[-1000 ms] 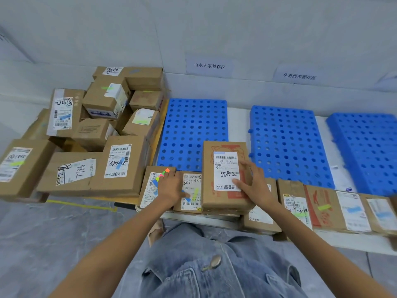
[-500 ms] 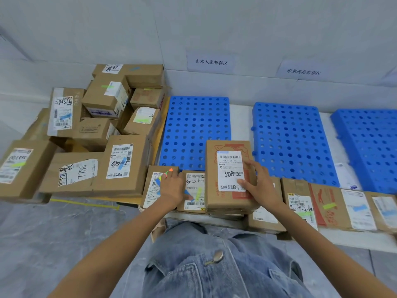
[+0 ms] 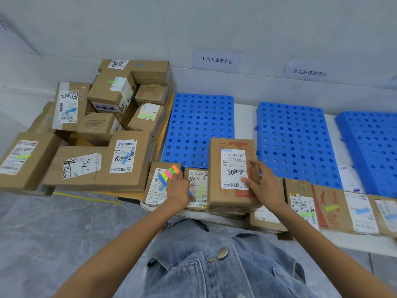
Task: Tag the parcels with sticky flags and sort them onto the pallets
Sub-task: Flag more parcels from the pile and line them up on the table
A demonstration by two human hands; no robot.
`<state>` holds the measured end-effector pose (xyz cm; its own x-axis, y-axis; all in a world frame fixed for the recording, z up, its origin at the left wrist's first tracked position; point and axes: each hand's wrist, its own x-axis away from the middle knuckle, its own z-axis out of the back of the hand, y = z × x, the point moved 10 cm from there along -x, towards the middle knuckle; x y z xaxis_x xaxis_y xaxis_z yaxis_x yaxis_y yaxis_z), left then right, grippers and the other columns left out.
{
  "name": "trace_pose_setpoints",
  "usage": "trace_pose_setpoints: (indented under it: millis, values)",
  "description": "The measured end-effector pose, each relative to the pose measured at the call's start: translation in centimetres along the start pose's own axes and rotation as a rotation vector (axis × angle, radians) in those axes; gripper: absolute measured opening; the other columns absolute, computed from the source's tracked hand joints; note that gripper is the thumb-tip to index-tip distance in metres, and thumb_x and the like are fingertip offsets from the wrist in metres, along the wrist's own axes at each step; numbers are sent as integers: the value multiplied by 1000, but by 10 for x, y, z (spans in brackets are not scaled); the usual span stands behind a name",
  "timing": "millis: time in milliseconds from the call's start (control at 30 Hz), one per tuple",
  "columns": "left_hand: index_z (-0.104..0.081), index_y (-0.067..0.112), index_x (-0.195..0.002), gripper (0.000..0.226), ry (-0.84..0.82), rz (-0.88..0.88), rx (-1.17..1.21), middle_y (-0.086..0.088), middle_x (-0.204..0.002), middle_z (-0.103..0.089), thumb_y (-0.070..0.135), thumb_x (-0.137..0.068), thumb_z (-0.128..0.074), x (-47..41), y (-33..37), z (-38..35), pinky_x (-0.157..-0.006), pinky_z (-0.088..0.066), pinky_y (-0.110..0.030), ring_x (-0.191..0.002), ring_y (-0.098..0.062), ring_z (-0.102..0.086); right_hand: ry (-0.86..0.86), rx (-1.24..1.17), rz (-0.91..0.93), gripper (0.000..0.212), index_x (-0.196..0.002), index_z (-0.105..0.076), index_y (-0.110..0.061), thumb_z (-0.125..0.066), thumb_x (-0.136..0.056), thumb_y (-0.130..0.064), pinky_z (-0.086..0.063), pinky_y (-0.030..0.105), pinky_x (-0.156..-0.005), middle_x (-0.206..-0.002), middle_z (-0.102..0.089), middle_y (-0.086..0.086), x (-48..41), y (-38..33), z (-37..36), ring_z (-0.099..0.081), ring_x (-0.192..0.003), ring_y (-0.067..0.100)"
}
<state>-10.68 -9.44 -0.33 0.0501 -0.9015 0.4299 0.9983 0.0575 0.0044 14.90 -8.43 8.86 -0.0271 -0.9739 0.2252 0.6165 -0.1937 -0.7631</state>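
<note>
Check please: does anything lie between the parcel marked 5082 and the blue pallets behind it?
Nothing visible does. The parcel lies on other parcels under the right hand, and the left pallet and middle pallet behind it are bare.

Left hand (image 3: 179, 191) pinching, right hand (image 3: 265, 186) spread flat

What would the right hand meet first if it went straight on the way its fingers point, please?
The right hand rests on the 5082 parcel; going on up-left it would cross its label, then probably reach the left blue pallet.
</note>
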Motion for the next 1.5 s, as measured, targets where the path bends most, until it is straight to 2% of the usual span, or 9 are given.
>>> trace_pose_setpoints:
  millis: [333, 533, 733, 867, 967, 1100, 1267, 1400, 1500]
  values:
    - [-46, 11, -127, 60, 54, -32, 150, -8, -126, -52, 33, -79, -73, 16, 0, -1, -97, -36, -33, -120, -25, -45, 27, -10, 20, 61, -136, -38, -25, -68, -84, -30, -35, 30, -94, -139, -42, 5, 1, 4, 0, -41, -125, 19]
    - [-52, 16, -127, 49, 192, -251, 107, -4, -131, -46, 26, -82, -69, 38, 11, -6, -99, -37, -35, -129, -26, -36, 30, -9, 33, 60, -137, -38, -26, -67, -84, -32, -36, 30, -94, -140, -41, 4, 3, 3, 0, -41, -125, 19]
    - [-64, 11, -113, 70, 286, -451, -99, -5, -111, -63, 42, -54, -87, 65, 12, -18, -73, -52, -29, -97, -21, -63, 21, -13, 32, 61, -138, -37, -25, -66, -85, -33, -37, 32, -94, -140, -40, 6, 6, 2, 0, -42, -124, 20]
    - [-70, 13, -100, 51, 399, -492, -120, -2, -98, -66, 27, -55, -89, 71, 16, -5, -66, -50, -28, -85, -19, -64, 21, 1, 33, 61, -138, -37, -25, -65, -85, -35, -37, 29, -91, -140, -40, 6, 7, 1, 0, -43, -124, 20]
    - [-72, 17, -89, 36, 478, -546, -64, 1, -91, -67, 26, -59, -89, 80, 14, 7, -60, -48, -26, -79, -17, -63, 20, -8, 36, 61, -138, -37, -25, -66, -85, -35, -38, 32, -93, -139, -40, 7, 6, 2, 1, -44, -122, 21]
    - [-71, 12, -80, 29, 634, -532, 56, -1, -85, -67, 2, -57, -85, 89, -9, 46, -54, -44, -26, -76, -18, -59, 2, 35, 36, 61, -138, -37, -24, -66, -85, -32, -37, 33, -97, -139, -39, 8, 5, 1, 0, -41, -125, 22]
    - [-72, 11, -92, 27, 872, -460, 293, -5, -94, -65, -6, -72, -73, 92, -37, 128, -48, -47, -28, -80, -19, -54, 159, 227, 231, 42, -130, -48, -20, -59, -90, -26, -35, 40, -105, -138, -38, 10, 5, -36, 22, -34, -129, 27]
    - [-73, 13, -101, 25, 1065, -521, 333, -5, -99, -61, -1, -83, -64, 106, -2, 194, -57, -49, -28, -86, -20, -54, -16, -104, 304, 26, -119, -55, -25, -56, -93, -28, -42, 22, -93, -119, -56, -8, 2, -100, 21, -54, -109, 9]
    - [-74, 13, -101, 30, 1159, -597, 381, 1, -103, -54, -7, -80, -66, 121, 33, 223, -60, -48, -25, -86, -20, -54, -317, -513, 140, 28, -118, -59, -20, -58, -91, -27, -55, 32, -83, -108, -65, 5, 3, -128, 5, -66, -92, 17]
